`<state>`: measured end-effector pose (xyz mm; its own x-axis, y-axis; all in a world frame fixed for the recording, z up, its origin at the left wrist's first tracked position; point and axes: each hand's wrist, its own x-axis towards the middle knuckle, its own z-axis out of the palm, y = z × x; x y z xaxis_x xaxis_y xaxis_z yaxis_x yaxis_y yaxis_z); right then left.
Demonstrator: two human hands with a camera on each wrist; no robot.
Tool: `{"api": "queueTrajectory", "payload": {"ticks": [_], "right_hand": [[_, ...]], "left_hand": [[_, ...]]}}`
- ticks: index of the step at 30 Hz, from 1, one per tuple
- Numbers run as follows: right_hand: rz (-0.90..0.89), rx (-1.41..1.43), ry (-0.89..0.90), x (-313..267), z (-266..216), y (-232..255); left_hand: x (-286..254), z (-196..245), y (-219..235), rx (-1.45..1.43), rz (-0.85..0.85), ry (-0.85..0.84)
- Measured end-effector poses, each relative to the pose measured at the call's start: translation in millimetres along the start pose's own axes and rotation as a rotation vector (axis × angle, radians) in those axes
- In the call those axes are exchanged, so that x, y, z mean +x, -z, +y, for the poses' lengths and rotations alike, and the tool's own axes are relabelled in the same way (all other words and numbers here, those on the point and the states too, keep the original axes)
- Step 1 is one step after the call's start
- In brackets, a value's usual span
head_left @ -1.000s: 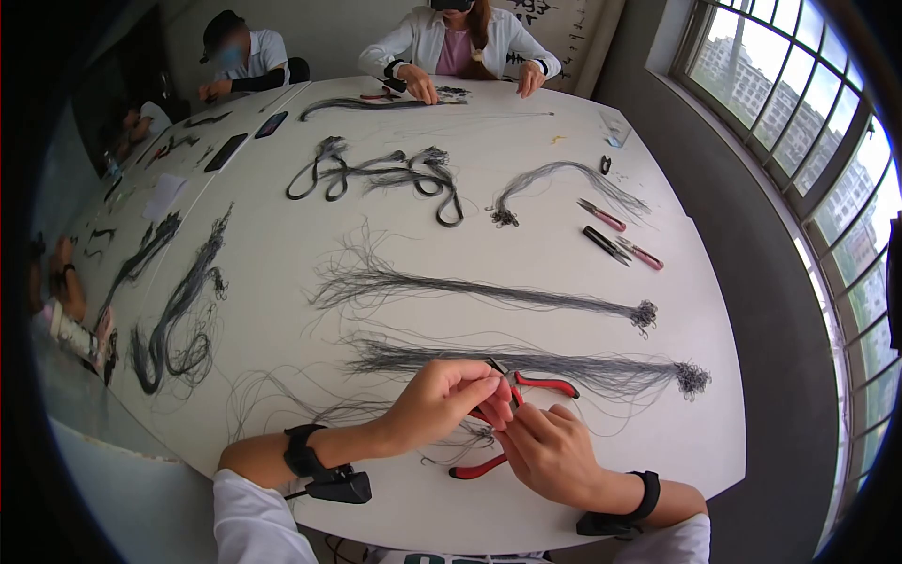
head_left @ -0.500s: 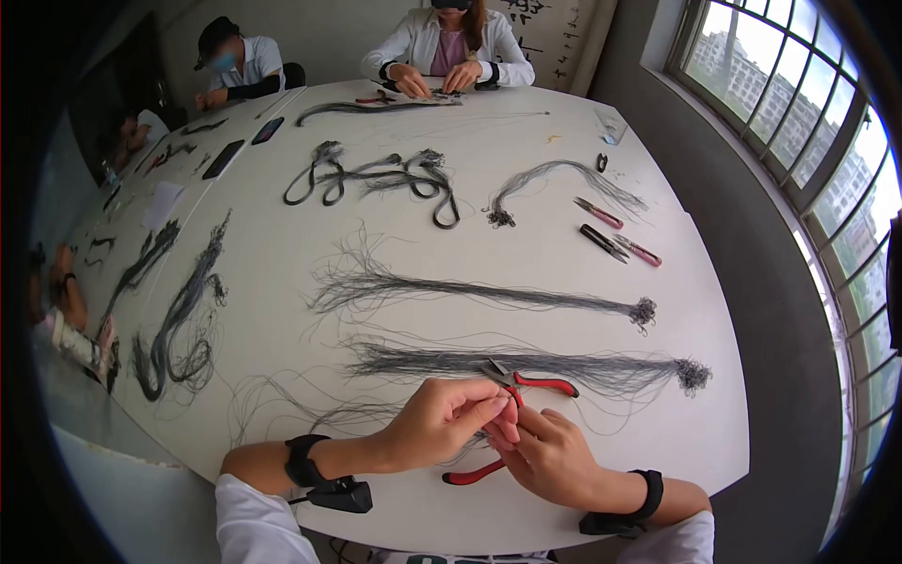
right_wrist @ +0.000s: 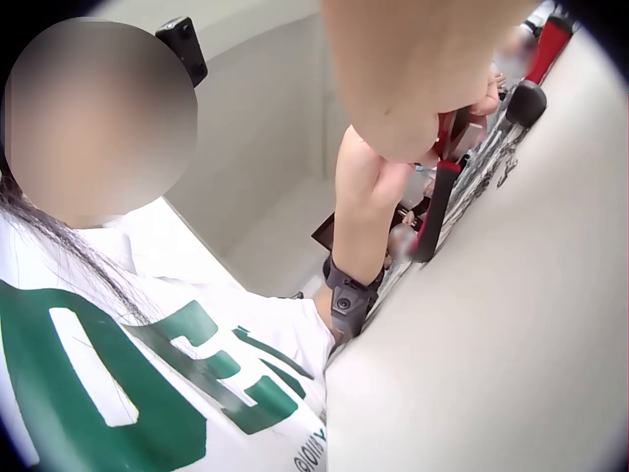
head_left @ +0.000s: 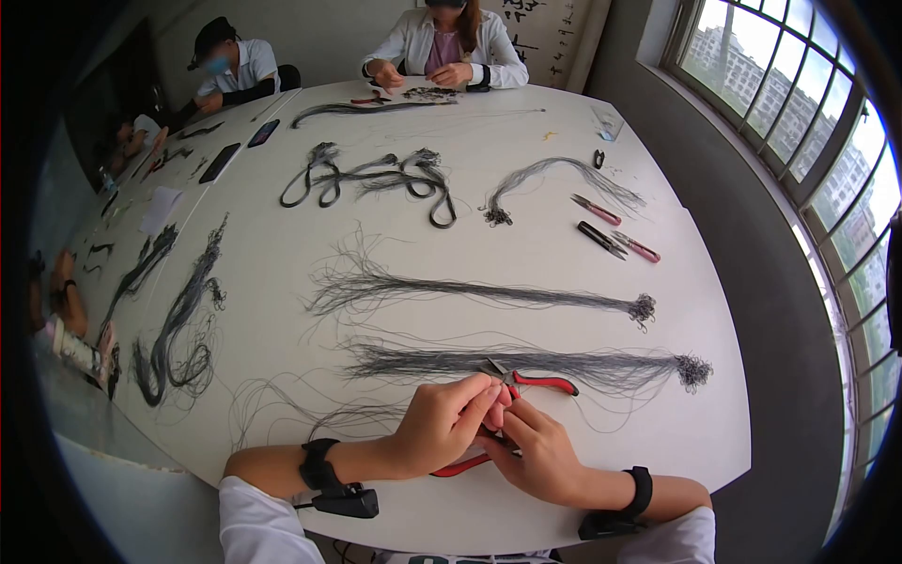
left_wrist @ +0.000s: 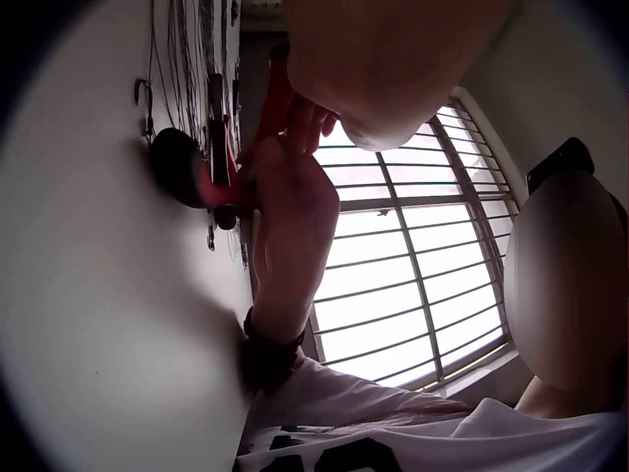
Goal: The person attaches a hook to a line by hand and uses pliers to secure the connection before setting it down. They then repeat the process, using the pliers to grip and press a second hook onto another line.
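One red pliers handle (head_left: 460, 466) at the hands (head_left: 442, 428) (head_left: 540, 453) has shifted leftward.

White table (head_left: 676, 423): several dk strand bundles (head_left: 507, 293) (two approx. parallel, nr front); red-hdld pliers (head_left: 547, 383) overlapping nearer one; 3 snips (head_left: 594, 233), R side.

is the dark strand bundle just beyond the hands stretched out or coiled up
Stretched out: in the head view, the bundle runs nearly straight across the table, one end fanned loose, the other clumped.
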<state>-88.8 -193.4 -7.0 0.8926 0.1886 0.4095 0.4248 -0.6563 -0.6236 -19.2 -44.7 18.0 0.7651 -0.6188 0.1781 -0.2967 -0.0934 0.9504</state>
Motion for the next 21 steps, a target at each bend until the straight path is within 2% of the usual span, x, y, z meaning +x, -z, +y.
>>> {"api": "queueTrajectory", "payload": {"ticks": [3,7,9,11,13,15,17,19,21], "right_hand": [[-0.067,0.022,-0.05,-3,2,0],[-0.081,-0.01,-0.015,4,0,10],[-0.046,-0.011,-0.003,9,2,21],[-0.019,-0.063,0.007,14,7,31],[0.084,-0.09,-0.079,17,13,35],[0.07,-0.032,-0.157,21,16,37],[-0.06,0.232,-0.287,25,18,37],[-0.111,0.302,-0.339,30,18,38],[-0.089,0.236,-0.124,31,24,36]], "left_hand": [[2,-8,3,0.023,-0.067,-0.017],[4,-16,3,0.031,-0.054,-0.022],[5,-17,4,-0.131,-0.081,0.161],[6,-20,6,-0.172,-0.105,0.2],[7,-22,8,-0.215,-0.133,0.241],[8,-23,8,-0.191,-0.227,0.231],[8,-22,7,-0.166,-0.255,0.189],[9,-22,7,-0.138,-0.28,0.146],[8,-24,8,-0.14,-0.302,0.16]]}}
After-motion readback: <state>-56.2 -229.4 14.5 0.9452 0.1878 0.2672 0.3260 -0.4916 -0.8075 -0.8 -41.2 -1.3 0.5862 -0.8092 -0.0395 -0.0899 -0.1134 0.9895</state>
